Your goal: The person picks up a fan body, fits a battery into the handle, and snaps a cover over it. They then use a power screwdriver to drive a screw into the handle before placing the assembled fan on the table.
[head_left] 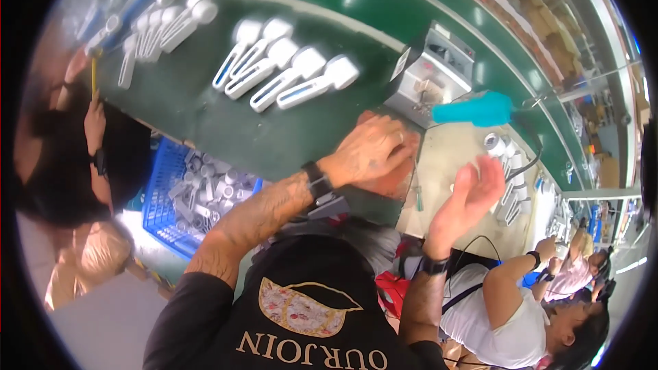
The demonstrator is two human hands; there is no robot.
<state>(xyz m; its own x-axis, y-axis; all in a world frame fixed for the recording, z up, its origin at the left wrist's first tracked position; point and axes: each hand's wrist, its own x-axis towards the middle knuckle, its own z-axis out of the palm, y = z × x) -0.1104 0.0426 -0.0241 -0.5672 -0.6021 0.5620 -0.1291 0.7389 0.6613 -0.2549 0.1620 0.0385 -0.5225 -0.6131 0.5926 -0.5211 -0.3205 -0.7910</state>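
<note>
My left hand (pixel 370 152), back upward, rests on a reddish-brown pad (pixel 389 183) at the bench's middle. Its fingers are loosely bent and a little apart; no object shows in them, though the space beneath is hidden. My right hand (pixel 469 195) is raised to the right of the pad, palm showing and fingers half curled apart, holding nothing visible. Above it hangs a teal powered screwdriver (pixel 473 109), untouched. Beyond my left hand, several white round-headed handled parts (pixel 284 65) lie in a row on the green bench mat (pixel 185 99).
A grey metal box device (pixel 439 62) stands behind the pad. More white parts (pixel 510 181) lie on the beige surface at right, near a small green-handled tool (pixel 419 199). A blue crate (pixel 161 192) of grey-white pieces sits at left. Co-workers (pixel 507 301) are on both sides.
</note>
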